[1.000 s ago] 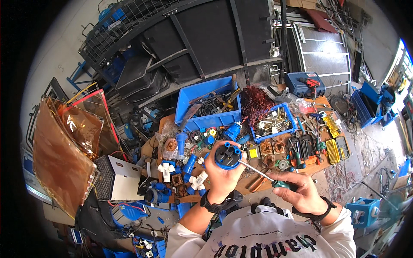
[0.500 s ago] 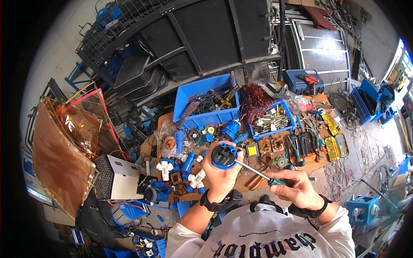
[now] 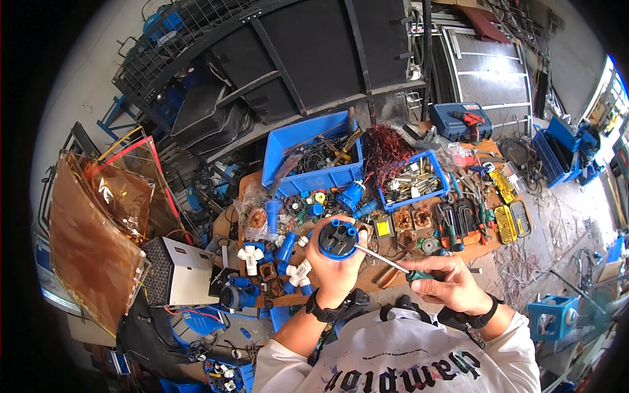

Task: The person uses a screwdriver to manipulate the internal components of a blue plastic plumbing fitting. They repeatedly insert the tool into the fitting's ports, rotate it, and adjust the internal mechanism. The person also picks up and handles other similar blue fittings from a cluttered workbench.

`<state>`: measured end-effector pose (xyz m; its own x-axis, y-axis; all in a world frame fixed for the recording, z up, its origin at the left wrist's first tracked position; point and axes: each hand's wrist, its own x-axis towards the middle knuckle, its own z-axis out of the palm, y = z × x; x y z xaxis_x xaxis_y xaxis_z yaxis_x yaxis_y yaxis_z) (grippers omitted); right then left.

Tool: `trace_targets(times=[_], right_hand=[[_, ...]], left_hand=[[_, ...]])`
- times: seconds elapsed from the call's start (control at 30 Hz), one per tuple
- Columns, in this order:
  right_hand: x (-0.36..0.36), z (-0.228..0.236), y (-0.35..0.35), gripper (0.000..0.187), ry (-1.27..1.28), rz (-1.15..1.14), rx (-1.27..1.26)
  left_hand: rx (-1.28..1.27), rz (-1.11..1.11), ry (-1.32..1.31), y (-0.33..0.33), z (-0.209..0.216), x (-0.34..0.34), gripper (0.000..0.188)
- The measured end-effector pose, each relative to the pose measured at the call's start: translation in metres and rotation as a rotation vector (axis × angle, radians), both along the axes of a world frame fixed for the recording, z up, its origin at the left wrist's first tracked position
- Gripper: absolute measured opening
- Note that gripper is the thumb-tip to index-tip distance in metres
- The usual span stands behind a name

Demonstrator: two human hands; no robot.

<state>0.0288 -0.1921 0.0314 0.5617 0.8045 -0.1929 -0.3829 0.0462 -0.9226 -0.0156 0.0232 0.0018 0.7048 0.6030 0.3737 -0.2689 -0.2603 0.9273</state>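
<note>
A round industrial plug (image 3: 338, 240), black-faced with a blue rim and blue-tipped posts, is gripped in my left hand (image 3: 331, 280) above the front of the workbench. My right hand (image 3: 452, 288) is closed around the green handle of a screwdriver (image 3: 386, 259). Its metal shaft points left, and the tip meets the right side of the plug near my left fingers. Whether the tip sits in a screw cannot be made out. White and blue plug parts (image 3: 299, 274) lie on the bench just left of my left hand.
Behind my hands stand a large blue bin (image 3: 314, 177) of cables and tools and a smaller blue tray (image 3: 413, 183) of metal pins. Pliers and other hand tools (image 3: 466, 219) cover the bench's right side. A red drill (image 3: 470, 121) lies on a blue case at the back.
The plug has shifted slightly left and tilted a little in my left hand. The screwdriver has followed it slightly left, its tip still against the plug's side.
</note>
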Motion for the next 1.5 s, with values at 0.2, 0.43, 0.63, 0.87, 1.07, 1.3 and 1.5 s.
trace_targets(times=[0.2,0.43,0.63,0.87,1.07,1.3,1.5], right_hand=[[0.003,-0.004,-0.001,0.036,0.019,0.004,-0.008],[0.013,-0.002,-0.003,0.036,0.030,0.027,-0.029],[0.022,0.023,-0.006,0.034,-0.044,0.070,-0.123],[0.020,0.044,-0.012,0.033,-0.272,0.028,-0.310],[0.014,0.051,-0.007,0.034,-0.353,0.017,-0.276],[0.011,0.044,-0.006,0.034,-0.489,-0.004,-0.234],[0.010,0.048,-0.004,0.034,-0.453,-0.002,-0.267]], left_hand=[[0.030,0.009,-0.026,0.000,-0.005,0.004,0.027],[0.081,-0.002,0.041,0.000,0.001,0.004,0.027],[0.043,-0.183,0.232,0.012,0.001,0.003,0.029],[-0.566,-0.504,0.262,0.025,0.022,-0.007,0.036],[-0.590,-0.569,0.184,0.020,0.028,-0.013,0.031],[-0.557,-0.609,0.227,0.021,0.038,-0.014,0.017],[-0.644,-0.677,0.256,0.027,0.034,-0.016,0.025]])
